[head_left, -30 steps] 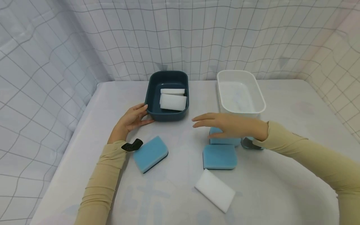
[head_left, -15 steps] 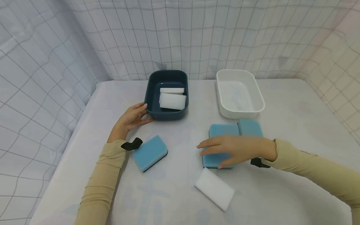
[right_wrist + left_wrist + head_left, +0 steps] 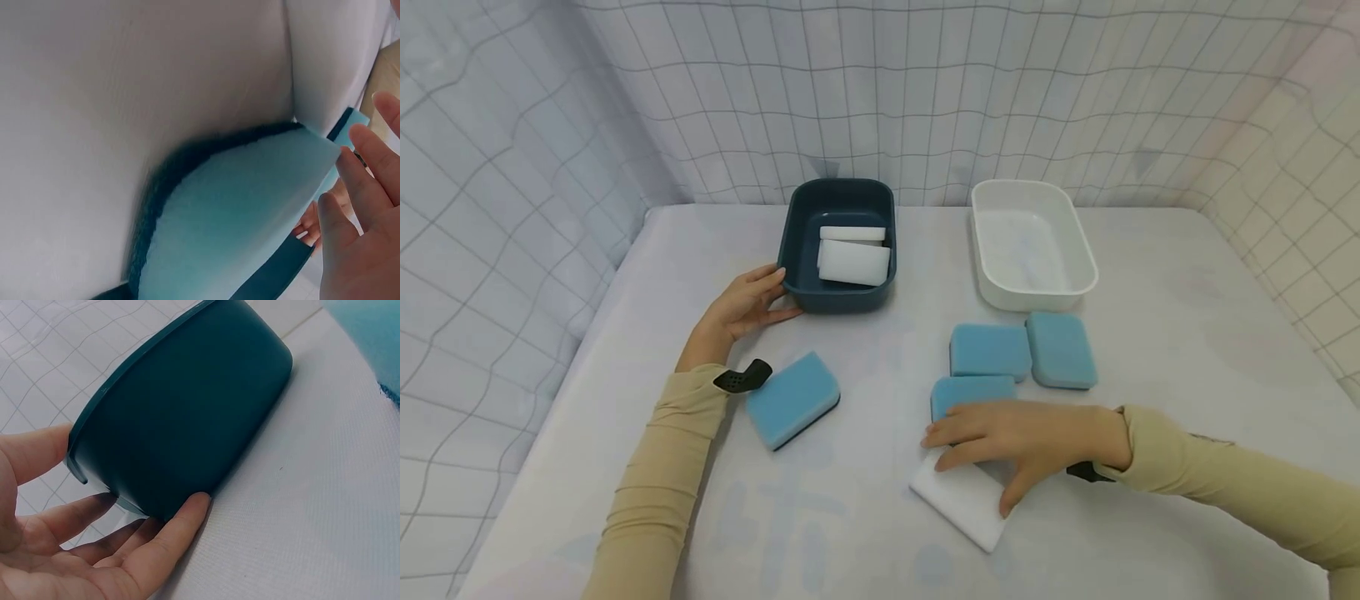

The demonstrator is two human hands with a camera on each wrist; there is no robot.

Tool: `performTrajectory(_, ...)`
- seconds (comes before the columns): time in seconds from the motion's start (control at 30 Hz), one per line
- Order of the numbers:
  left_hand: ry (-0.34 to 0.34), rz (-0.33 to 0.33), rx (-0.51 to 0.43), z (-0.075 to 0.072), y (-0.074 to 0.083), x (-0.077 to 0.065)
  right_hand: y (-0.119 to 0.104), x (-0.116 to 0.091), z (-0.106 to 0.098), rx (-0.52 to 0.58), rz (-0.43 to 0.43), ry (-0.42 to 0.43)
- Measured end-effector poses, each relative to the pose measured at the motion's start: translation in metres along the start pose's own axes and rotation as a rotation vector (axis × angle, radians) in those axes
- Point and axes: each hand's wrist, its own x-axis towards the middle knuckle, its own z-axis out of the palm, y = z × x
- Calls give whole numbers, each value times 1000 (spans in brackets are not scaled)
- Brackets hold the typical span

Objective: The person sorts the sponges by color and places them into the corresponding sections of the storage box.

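My left hand [image 3: 741, 307] rests against the near-left corner of the dark teal bin [image 3: 838, 302]. Its thumb touches the rim, and straight fingers lie low along the outer wall, plain in the left wrist view. Two white sponge blocks [image 3: 853, 262] lie inside the bin. My right hand [image 3: 1026, 440] is spread above a white sponge block [image 3: 962, 500] on the table, fingers over its far edge and thumb by its right corner; contact is hard to tell. Partly under that hand is a blue sponge [image 3: 973, 390] with a dark underside, also large in the right wrist view.
A white bin [image 3: 1037, 300] stands at the back right. Before it lie two more blue sponges, one lengthwise [image 3: 990, 350] and one turned [image 3: 1060, 350]. Another blue sponge [image 3: 793, 398] lies beside the left wrist. Grid-patterned cloth [image 3: 917, 100] hangs around the table.
My right hand has come toward me, from above the blue sponges near the white bin to over the white sponge block. My left hand has stayed at the dark bin.
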Motion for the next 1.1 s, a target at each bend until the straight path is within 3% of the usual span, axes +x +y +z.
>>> performTrajectory(0.67, -12, -7, -16, 0, -4, -4, -9, 9, 12, -174, 2, -117)
performTrajectory(1.1, -16, -4, -18, -1, 0, -1, -9, 10, 14, -212, -44, -58)
